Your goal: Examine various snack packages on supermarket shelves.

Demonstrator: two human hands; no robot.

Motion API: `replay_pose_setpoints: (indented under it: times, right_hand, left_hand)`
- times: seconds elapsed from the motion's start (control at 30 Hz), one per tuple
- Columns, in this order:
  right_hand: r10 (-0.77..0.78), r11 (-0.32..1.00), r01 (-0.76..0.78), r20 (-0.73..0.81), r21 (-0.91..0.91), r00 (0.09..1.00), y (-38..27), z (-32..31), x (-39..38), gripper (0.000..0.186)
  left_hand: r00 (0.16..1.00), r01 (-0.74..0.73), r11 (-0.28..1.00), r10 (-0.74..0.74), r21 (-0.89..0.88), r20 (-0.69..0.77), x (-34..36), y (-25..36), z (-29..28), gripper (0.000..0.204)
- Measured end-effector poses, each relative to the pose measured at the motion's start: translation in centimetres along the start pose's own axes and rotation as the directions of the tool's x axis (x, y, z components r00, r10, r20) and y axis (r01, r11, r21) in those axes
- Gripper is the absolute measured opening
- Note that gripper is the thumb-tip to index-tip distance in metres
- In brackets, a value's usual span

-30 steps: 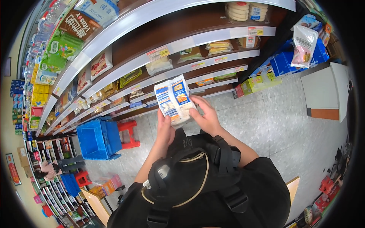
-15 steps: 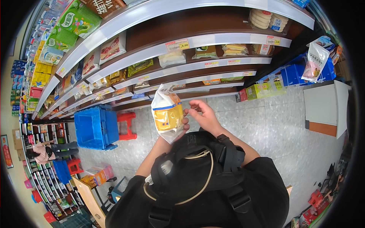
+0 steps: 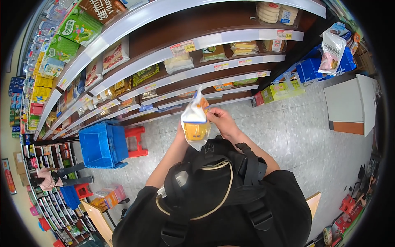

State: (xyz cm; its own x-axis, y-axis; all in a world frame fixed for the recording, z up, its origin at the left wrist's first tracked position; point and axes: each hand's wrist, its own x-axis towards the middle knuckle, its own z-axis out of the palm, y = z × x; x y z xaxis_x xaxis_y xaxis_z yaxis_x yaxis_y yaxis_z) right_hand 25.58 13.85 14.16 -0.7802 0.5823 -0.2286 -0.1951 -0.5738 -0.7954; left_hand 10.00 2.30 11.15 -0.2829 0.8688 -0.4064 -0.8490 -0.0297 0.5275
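In the head view, what had just changed was the soft, clear-and-white plastic pack (image 3: pixel 195 131) in front of my chest. A second before, I had its flat, blue-and-white printed face toward me, with both hands on it. Half a second before, the yellow face with the blue band was up, and my right hand was off it. Now the yellow part sat low, toward six o'clock, the tapering bag end pointed to twelve, and an orange-printed side showed near one o'clock, so I had more than one side of it in sight.

My right hand (image 3: pixel 224 124) was back on it: those fingers pinched the pack's edge at about two o'clock. My left hand (image 3: pixel 179 133) was at eight o'clock, mostly behind the plastic; I could not tell how its fingers gripped. I judged this as handling for a look at its sides, the pack being up in the air, not set down anywhere.

From the pack, the long dark-brown shelf unit with white edge strips (image 3: pixel 175 35) lay toward twelve o'clock. The blue plastic crate (image 3: pixel 105 144) was between eight and nine, well apart, beside the red plastic stool (image 3: pixel 140 142).
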Motion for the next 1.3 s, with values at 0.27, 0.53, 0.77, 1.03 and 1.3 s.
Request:
replay_pose_setpoints:
  times: [0.27, 0.53, 0.77, 1.03, 1.3]
  right_hand:
    - [0.089, 0.977, -0.137, -0.272, -0.162, 0.958, 4.4, -3.7, 1.7, 0.013]
    - [-0.134, 0.802, -0.145, -0.412, -0.579, 0.901, 7.3, -2.9, 12.2, 0.024]
    - [-0.416, 0.649, 0.011, -0.343, -0.761, 0.842, 5.3, 1.6, 23.8, 0.038]
    - [-0.139, 0.781, -0.034, -0.227, -0.623, 0.964, 8.0, 1.5, 25.8, 0.064]
    - [-0.072, 0.465, -0.095, -0.145, -0.88, 0.987, 9.8, -1.0, 26.4, 0.071]
  left_hand:
    - [0.961, 0.079, 0.946, 0.012, 0.316, -0.277, -4.2, 1.9, 2.1, 0.063]
    - [0.953, 0.06, 0.245, 0.275, 0.968, -0.129, 3.9, 3.3, -2.2, 0.058]
    - [0.843, -0.104, -0.02, 0.529, 0.994, 0.099, 15.0, 9.4, -7.8, 0.047]
    - [0.935, -0.103, 0.442, 0.349, 0.891, -0.065, 18.7, 8.9, -11.1, 0.046]
    - [0.947, -0.042, 0.377, 0.309, 0.925, -0.083, 18.2, 9.0, -10.3, 0.046]
